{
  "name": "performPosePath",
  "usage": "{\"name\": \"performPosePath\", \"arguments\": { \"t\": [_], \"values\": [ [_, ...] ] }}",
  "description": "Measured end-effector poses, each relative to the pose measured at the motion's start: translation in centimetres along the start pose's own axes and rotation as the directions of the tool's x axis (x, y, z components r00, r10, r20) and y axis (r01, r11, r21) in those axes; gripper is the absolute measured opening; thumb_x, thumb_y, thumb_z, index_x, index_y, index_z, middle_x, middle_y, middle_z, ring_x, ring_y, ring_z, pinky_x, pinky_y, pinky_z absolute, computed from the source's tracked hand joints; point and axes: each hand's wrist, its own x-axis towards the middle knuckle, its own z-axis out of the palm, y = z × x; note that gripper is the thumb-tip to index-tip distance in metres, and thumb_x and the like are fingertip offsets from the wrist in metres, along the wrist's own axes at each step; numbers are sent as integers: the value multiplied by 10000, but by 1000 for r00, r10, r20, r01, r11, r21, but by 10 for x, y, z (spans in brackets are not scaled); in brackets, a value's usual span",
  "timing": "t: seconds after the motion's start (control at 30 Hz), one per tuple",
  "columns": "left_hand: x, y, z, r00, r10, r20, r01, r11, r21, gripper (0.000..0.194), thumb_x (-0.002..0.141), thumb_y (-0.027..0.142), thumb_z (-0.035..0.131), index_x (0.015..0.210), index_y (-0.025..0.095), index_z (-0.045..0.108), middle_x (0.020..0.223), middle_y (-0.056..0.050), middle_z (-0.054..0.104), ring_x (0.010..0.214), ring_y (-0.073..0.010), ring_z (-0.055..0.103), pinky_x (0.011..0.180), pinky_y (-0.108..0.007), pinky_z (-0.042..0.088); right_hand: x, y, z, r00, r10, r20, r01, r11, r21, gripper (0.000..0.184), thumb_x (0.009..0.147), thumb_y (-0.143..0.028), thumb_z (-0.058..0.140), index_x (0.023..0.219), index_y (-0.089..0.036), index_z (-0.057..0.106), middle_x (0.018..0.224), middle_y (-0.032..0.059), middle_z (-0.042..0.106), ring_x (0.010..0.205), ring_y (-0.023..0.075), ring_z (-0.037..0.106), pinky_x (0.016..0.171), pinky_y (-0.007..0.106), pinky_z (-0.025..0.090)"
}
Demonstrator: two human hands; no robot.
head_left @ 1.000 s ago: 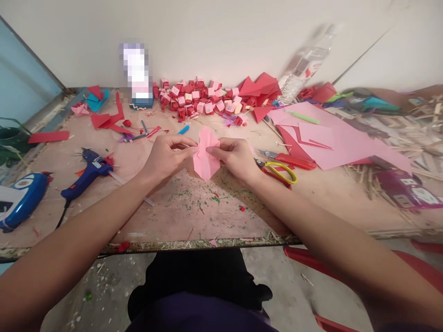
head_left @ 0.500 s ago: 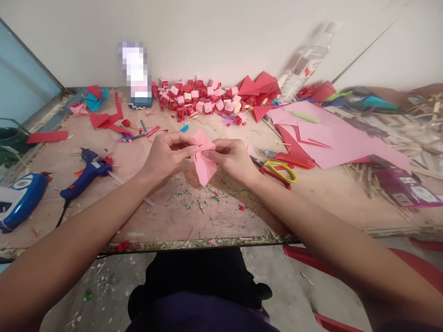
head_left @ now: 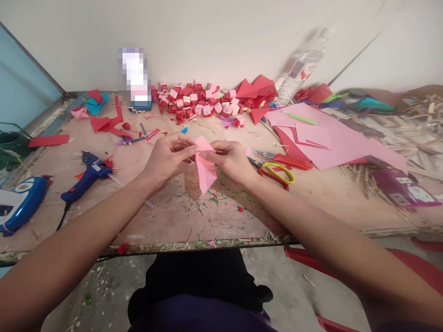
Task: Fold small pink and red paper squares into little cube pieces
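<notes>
Both hands (head_left: 232, 161), fingers curled in, pinch a creased piece of pink paper (head_left: 206, 174). Thumbs (head_left: 212, 157) partly hide its middle.

Matt pink paper (head_left: 206, 177), crisply creased, catches soft light above a wood-look bench (head_left: 162, 221), smooth on top and rough along its near edge. At left, a glue gun (head_left: 92, 176) shows smooth blue plastic; at right, scissors (head_left: 263, 165) join dark metal to yellow and red plastic. A clear, glossy plastic bottle (head_left: 302, 69) leans far right, beyond raw, matt wooden sticks (head_left: 422, 138). The floor (head_left: 287, 286) looks like rough concrete.
</notes>
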Motion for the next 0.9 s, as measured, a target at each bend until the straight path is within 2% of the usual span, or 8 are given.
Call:
{"name": "performPosePath", "arguments": {
  "t": [0.13, 0.23, 0.37, 0.57, 0.8, 0.9],
  "values": [
    [1, -4, -2, 998, -16, 56, 19, 998, -56, 275, 808, 439, 861, 923, 198, 799, 906, -70, 837, 799, -208, 786, 756, -334, 637, 1, -1, -1, 997, 50, -59, -47, 998, 53, 231, 757, -390, 928, 801, -187, 827, 787, 20, 735, 696, 149, 588, 656, 296, 480],
    [0, -4, -1, 993, -35, 115, 38, 999, -20, 221, 802, 390, 852, 909, 197, 831, 935, -88, 845, 834, -222, 788, 772, -348, 633, 2, -1, -2, 994, 76, -83, -70, 994, 81, 218, 751, -379, 915, 763, -194, 802, 751, 10, 698, 672, 144, 566, 613, 289, 453],
    [-1, -3, 0, 995, -32, 96, 32, 999, 4, 203, 795, 383, 855, 884, 202, 844, 886, -80, 836, 807, -221, 773, 772, -368, 633, 1, -2, -1, 993, 94, -75, -88, 992, 88, 215, 753, -372, 906, 745, -195, 783, 705, -4, 658, 608, 123, 504, 562, 284, 409],
    [0, -6, -2, 994, -57, 89, 57, 998, 1, 169, 761, 366, 878, 844, 226, 834, 840, -48, 826, 768, -206, 759, 783, -378, 637, -2, -6, 3, 993, 100, -66, -97, 994, 44, 224, 751, -384, 898, 750, -197, 775, 697, -4, 648, 588, 122, 488, 532, 282, 395],
    [1, -3, -5, 992, -62, 113, 59, 998, 31, 256, 814, 468, 852, 832, 214, 823, 810, -70, 814, 756, -224, 768, 711, -346, 616, 0, -3, -2, 1000, -16, -23, 14, 998, -66, 223, 799, -397, 861, 777, -193, 773, 748, 9, 686, 663, 148, 549, 600, 302, 424],
    [-1, -2, -6, 991, -26, 133, 13, 995, 98, 219, 809, 425, 848, 821, 208, 821, 835, -60, 818, 753, -213, 753, 731, -346, 619, -1, -5, -1, 996, -84, 15, 85, 978, -193, 167, 836, -347, 804, 788, -187, 787, 779, 25, 730, 712, 164, 599, 671, 323, 472]
  ]
}}
